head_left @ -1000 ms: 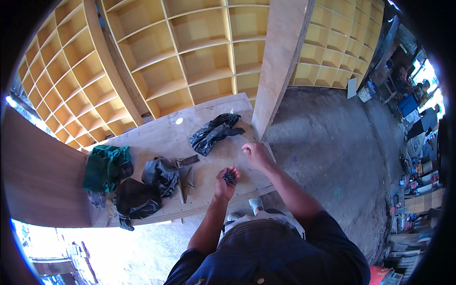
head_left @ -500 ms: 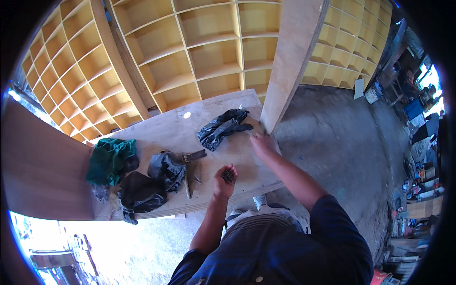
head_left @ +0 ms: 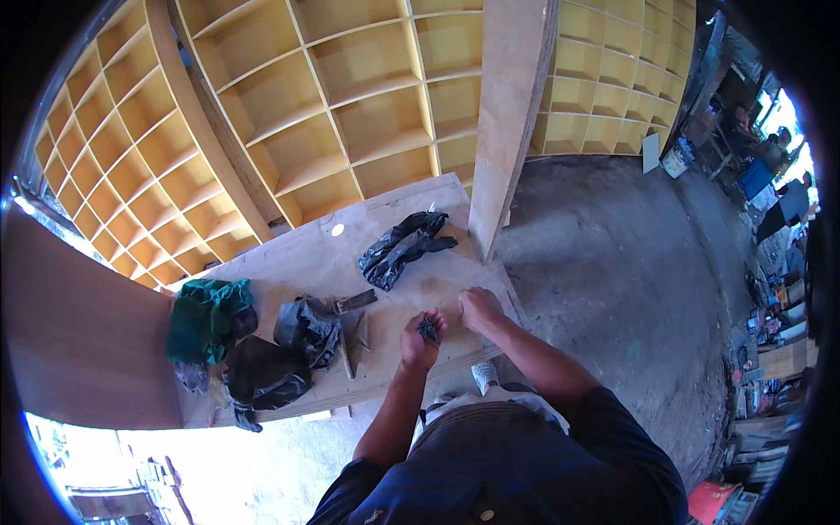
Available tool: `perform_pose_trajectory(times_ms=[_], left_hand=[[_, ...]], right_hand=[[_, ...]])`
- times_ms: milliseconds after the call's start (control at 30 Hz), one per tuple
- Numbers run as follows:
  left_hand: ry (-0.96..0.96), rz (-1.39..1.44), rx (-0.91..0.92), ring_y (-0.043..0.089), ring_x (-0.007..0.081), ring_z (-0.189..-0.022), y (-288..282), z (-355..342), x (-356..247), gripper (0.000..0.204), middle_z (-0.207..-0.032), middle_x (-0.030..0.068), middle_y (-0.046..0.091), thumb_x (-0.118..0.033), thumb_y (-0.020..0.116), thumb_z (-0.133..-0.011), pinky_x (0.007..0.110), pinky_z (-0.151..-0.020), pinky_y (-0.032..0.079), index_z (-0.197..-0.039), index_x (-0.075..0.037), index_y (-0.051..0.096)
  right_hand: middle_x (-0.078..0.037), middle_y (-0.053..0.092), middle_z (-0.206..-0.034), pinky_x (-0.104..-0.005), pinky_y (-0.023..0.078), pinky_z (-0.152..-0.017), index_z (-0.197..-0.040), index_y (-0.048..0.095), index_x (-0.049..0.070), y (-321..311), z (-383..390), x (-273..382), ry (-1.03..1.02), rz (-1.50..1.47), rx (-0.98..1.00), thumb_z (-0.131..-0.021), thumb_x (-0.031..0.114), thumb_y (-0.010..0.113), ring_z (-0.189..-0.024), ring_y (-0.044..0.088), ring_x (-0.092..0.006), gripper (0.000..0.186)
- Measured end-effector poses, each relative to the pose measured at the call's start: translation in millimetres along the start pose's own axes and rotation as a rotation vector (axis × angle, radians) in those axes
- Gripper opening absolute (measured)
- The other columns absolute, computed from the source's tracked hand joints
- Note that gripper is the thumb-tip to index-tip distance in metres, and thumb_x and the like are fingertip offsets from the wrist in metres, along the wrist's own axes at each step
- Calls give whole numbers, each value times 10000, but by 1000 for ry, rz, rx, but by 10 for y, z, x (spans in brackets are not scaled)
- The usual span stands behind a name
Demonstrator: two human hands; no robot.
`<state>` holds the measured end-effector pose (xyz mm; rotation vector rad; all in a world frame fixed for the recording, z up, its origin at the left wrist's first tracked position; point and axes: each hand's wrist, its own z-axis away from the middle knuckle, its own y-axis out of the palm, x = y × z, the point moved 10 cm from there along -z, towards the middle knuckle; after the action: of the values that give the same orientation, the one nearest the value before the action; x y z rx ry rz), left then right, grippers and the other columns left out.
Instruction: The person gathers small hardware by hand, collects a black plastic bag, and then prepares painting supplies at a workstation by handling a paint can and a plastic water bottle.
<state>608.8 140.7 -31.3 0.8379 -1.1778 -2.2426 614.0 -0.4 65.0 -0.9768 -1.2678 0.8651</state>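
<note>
A small heap of dark nails [head_left: 428, 330] lies in the cupped palm of my left hand [head_left: 422, 339], fingers curled round them. Just to its right, my right hand [head_left: 480, 308] is closed over the wooden panel [head_left: 411, 354]; whatever its fingers hold is hidden. The two hands are apart. Beyond them a crumpled black plastic bag [head_left: 404, 251] rests on the panel. Left of my left hand are an open dark bag [head_left: 308, 330] and a hammer [head_left: 346, 350], its handle pointing toward me.
A green cloth bundle [head_left: 203, 319] and another black bag [head_left: 262, 372] lie at the panel's left. An upright board [head_left: 512, 114] stands at its right end. Yellow compartment shelves [head_left: 359, 87] rise behind. Concrete floor [head_left: 612, 254] stretches right, with a bucket [head_left: 677, 161] farther off.
My right hand has come back from beside the upright board toward me, close to my left hand. The left hand still cups the nails. The whole view has shifted slightly.
</note>
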Motion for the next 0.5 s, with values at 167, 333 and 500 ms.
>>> perform_pose_trajectory(times_ms=[167, 333, 500], left_hand=[[50, -53, -81, 678, 231, -889, -1, -2, 103, 266, -979, 95, 697, -241, 499, -1003, 353, -777, 565, -1056, -22, 640], [17, 12, -88, 647, 197, -774, 84, 24, -2, 222, -885, 67, 677, -240, 518, -978, 308, -664, 535, -956, -55, 639], [-39, 135, -79, 565, 143, -620, 146, 61, -85, 228, -741, 42, 606, -262, 531, -971, 247, -537, 454, -897, -67, 623]], right_hand=[[-172, 728, -873, -380, 572, -724, -816, 715, 27, -343, 137, 257, 3, -565, 68, -733, 105, 752, -758, 723, -288, 121], [-135, 730, -861, -380, 567, -748, -889, 703, 23, -536, -120, 496, -114, -777, 69, -787, 81, 730, -751, 715, -290, 120], [-144, 693, -1049, -434, 504, -936, -1013, 680, 63, -781, -728, 221, -114, -192, -452, -826, 147, 717, -1107, 625, -330, 208]])
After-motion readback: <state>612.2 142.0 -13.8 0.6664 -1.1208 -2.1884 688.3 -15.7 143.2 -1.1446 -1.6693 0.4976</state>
